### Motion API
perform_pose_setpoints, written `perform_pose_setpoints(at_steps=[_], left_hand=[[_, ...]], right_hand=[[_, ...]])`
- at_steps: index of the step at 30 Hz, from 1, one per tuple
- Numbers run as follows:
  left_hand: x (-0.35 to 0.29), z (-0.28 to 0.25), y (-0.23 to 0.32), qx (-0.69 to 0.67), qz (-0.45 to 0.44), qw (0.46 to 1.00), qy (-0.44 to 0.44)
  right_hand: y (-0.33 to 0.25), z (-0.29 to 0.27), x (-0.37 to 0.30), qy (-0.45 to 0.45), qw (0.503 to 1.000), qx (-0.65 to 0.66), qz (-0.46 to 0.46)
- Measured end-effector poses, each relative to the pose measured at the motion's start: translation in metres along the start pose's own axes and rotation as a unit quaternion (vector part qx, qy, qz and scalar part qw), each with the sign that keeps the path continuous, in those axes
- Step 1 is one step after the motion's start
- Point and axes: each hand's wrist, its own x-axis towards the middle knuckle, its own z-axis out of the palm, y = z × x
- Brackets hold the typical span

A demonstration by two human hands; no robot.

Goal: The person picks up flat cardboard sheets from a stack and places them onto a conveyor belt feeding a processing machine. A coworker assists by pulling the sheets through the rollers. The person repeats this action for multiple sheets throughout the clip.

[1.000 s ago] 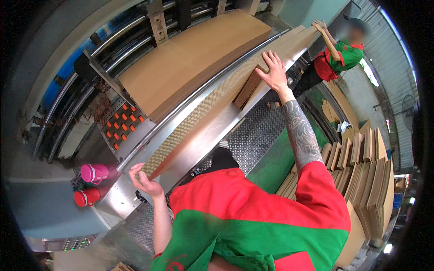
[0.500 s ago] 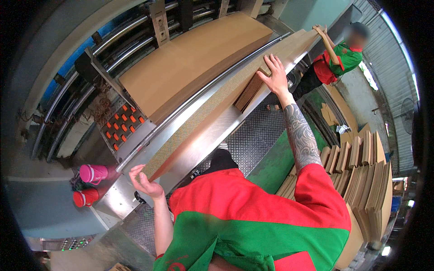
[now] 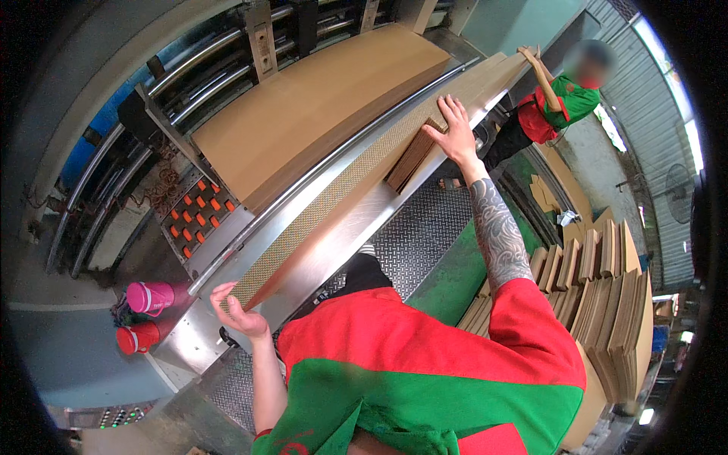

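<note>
A long stack of corrugated cardboard sheets [image 3: 318, 203] lies on a shiny metal table, its fluted edges facing up. At its near left end is my left hand [image 3: 241, 312], palm turned to the stack's end and fingers stretched out against the corner. My right hand [image 3: 456, 138] rests farther along, fingers spread over the stack's edge. Under its palm and thumb sits a short dark-brown cardboard bundle [image 3: 409, 161], set against the stack's side. At the far end, a co-worker's hands [image 3: 528, 54] touch the same stack.
Behind a metal bar [image 3: 334, 168], a wide brown cardboard pile [image 3: 318, 106] lies in the machine. A pink jug [image 3: 149, 297] and a red jug [image 3: 136, 337] stand at left. Cardboard bundles [image 3: 607, 303] are piled at right. The co-worker [image 3: 569, 106] stands at the far end.
The whole view has shifted slightly to the left. Both my hands and the co-worker's hands keep about the same places on the stack.
</note>
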Motion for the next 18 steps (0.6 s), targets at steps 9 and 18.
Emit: perform_pose_setpoints(at_steps=[9,18], left_hand=[[-0.0003,-0.0013,0.0023,0.048,0.011,0.999,0.005],[0.0046,0.0000,0.0037,0.031,0.008,0.999,-0.008]], right_hand=[[0.0006,0.0071,0.0005,0.004,1.000,0.004,0.002],[-0.0017,0.0067,0.0003,0.011,1.000,-0.008,-0.003]])
